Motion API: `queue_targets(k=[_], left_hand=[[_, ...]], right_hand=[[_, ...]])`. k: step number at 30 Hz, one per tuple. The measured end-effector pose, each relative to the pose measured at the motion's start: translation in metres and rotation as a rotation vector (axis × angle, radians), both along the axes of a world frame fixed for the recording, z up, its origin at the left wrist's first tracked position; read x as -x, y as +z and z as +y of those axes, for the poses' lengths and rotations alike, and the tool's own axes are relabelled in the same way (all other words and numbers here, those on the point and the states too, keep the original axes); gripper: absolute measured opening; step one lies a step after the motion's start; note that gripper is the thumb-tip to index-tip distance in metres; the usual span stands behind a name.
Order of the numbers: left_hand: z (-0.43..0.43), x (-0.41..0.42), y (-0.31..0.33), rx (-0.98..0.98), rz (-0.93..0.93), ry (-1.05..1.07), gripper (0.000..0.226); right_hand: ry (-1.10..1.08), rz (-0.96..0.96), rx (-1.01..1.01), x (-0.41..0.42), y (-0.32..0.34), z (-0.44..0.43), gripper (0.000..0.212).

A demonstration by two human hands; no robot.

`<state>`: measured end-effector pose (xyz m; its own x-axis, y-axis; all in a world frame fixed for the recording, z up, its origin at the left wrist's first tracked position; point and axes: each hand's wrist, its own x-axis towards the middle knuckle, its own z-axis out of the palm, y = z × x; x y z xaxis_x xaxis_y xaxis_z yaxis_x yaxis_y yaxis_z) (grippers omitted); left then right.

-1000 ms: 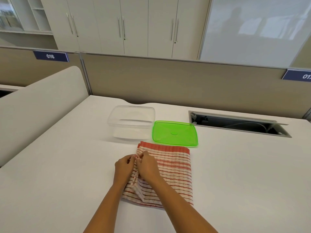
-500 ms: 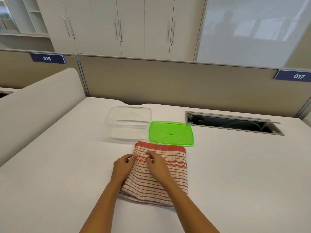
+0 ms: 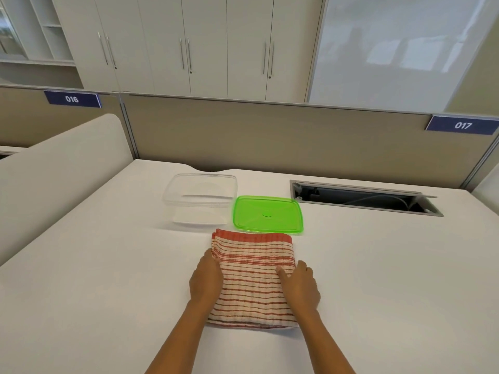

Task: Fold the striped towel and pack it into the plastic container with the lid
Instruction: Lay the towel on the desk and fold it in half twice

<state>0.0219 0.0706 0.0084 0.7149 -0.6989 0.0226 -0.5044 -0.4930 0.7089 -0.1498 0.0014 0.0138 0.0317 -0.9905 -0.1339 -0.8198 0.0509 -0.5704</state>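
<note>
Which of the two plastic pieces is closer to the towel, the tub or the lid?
The green lid; its near edge almost meets the striped towel. The clear tub sits farther back left.

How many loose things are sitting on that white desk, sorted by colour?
Red-and-white striped: 1, the folded towel, with the left hand and right hand resting on its sides.
Clear: 1, the open container.
Green: 1, the lid, lying flat beside the container.
Total: 3

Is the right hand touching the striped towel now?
Touching. In the head view the right hand lies flat on the right side of the striped towel, its thumb pressed onto the cloth, no gap visible.
</note>
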Motion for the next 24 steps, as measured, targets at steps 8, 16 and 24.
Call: queue_targets(k=[8,16,24], left_hand=[[-0.002,-0.005,0.01,0.004,0.363,-0.029,0.055],[-0.02,-0.038,0.07,0.248,0.381,-0.412,0.098],[-0.022,-0.034,0.117,0.361,0.499,-0.678,0.024]], right_hand=[[0.217,-0.241,0.149,0.008,0.034,-0.016,0.036],[0.738,-0.241,0.281,0.019,0.129,-0.03,0.02],[0.847,-0.291,0.199,0.03,0.166,-0.039,0.014]])
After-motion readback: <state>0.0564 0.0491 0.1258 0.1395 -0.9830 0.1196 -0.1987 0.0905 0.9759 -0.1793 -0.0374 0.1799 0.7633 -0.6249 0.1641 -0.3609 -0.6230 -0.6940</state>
